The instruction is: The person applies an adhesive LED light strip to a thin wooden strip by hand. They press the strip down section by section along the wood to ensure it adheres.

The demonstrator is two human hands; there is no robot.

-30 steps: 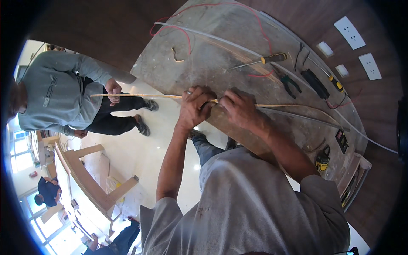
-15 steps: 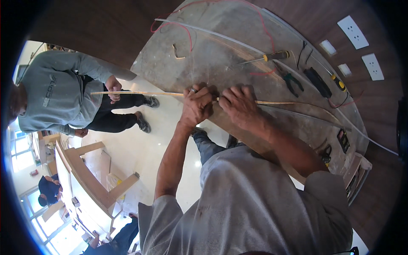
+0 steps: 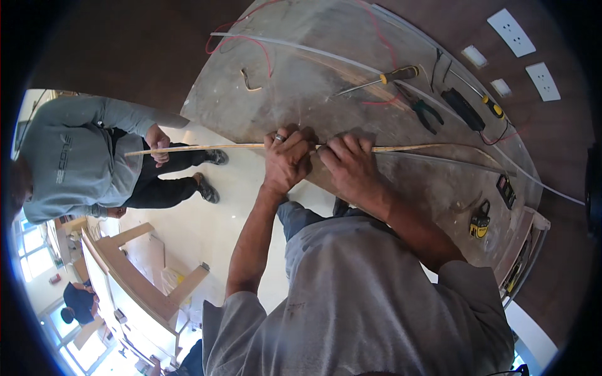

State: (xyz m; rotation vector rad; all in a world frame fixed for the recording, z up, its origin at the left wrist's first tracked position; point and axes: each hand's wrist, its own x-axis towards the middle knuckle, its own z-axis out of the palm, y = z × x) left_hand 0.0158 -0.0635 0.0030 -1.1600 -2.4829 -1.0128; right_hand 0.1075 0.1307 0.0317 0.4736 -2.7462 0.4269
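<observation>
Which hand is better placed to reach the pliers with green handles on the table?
Probably the right hand: it is nearer to the pliers, which lie ahead and to its right. The left hand is farther away. However, both hands are closed on the thin strip.

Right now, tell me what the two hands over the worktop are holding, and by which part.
The left hand and right hand both grip a thin tan strip, partway along its length; the exact grip points are hidden.
</observation>
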